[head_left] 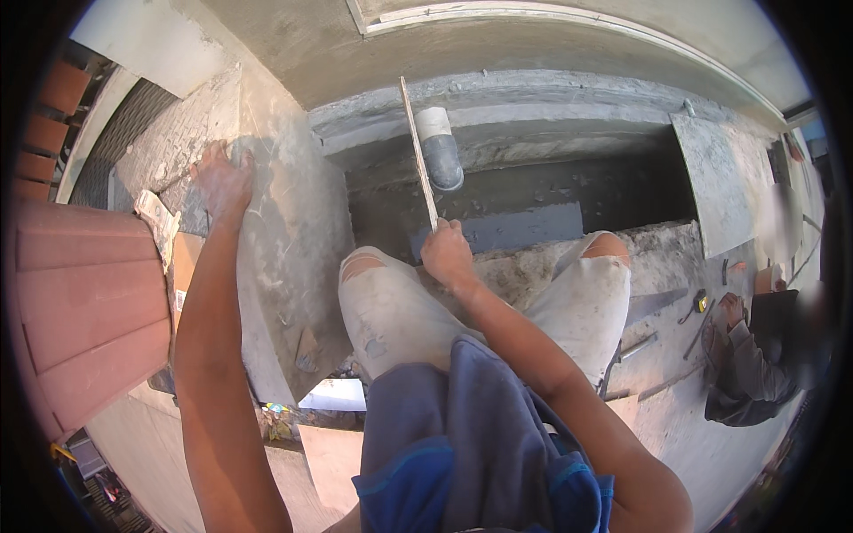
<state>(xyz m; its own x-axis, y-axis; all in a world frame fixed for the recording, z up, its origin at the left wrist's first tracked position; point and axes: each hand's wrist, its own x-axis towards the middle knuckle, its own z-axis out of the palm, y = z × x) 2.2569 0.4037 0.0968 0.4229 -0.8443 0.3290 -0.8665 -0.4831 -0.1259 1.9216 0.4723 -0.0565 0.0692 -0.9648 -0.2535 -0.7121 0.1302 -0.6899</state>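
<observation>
Here, wooden stick [416, 142]: thin and pale, rising from the person's right hand alongside the pipe's left side; its lower end is hidden in the fist, and whether it touches the pipe cannot be told.
Right hand [448, 253]: fingers closed round the stick, just above the near ledge; most fingertips are out of sight.
Pipe [442, 158]: rounded, grey below and whitish above, right beside the stick; its lower end is over the dark trough.
Trough [635, 182]: dark floor, details hard to make out; a bluish patch [524, 229] there could be a panel or a wet sheen. Knees and near ledge cut off part of the view.
Left hand [224, 182]: fingers spread on the top of the concrete wall [293, 204], gripping nothing visible.
Knees [609, 249]: in pale, torn trousers, standing between the camera and the trough's near side.
Right side: a grey slab [715, 186] leans by the trough; a tape measure [700, 300] lies near a co-worker's hand [730, 311], the co-worker partly blurred.
Left side: a reddish container [93, 302], partly lost in the dark rim.
</observation>
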